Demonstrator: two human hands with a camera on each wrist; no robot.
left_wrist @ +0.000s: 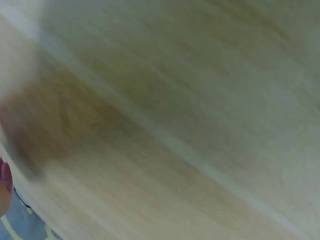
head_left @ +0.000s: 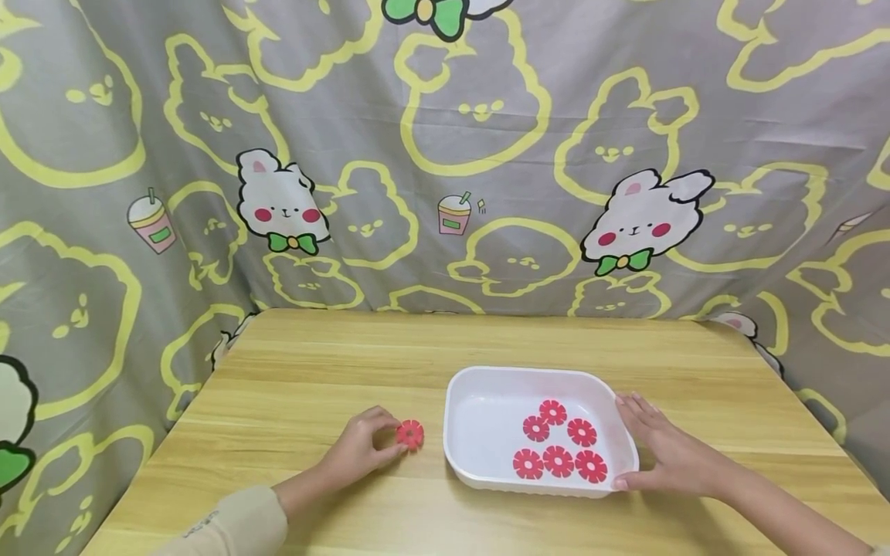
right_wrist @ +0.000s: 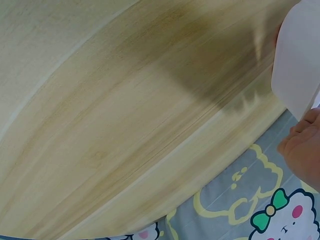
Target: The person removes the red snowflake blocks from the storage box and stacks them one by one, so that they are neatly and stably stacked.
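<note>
My left hand [head_left: 363,444] pinches a red snowflake building disc [head_left: 410,435] between thumb and forefinger, just left of a white plastic tray [head_left: 480,372]. In the left wrist view only a bit of the left hand [left_wrist: 4,187] shows, at the left edge; the disc is out of sight there. My right hand [head_left: 664,452] holds the tray's right end, with the thumb at the near corner and the fingers at the far one. The right wrist view catches part of that hand [right_wrist: 305,147] beside the tray's white wall [right_wrist: 297,60]. Several red snowflake discs [head_left: 558,461] lie flat in the tray's right half.
The tray stands on a wood-grain table [head_left: 334,347], right of its middle. A grey curtain [head_left: 361,131] with yellow outlines and white rabbit faces hangs behind the table and along both sides.
</note>
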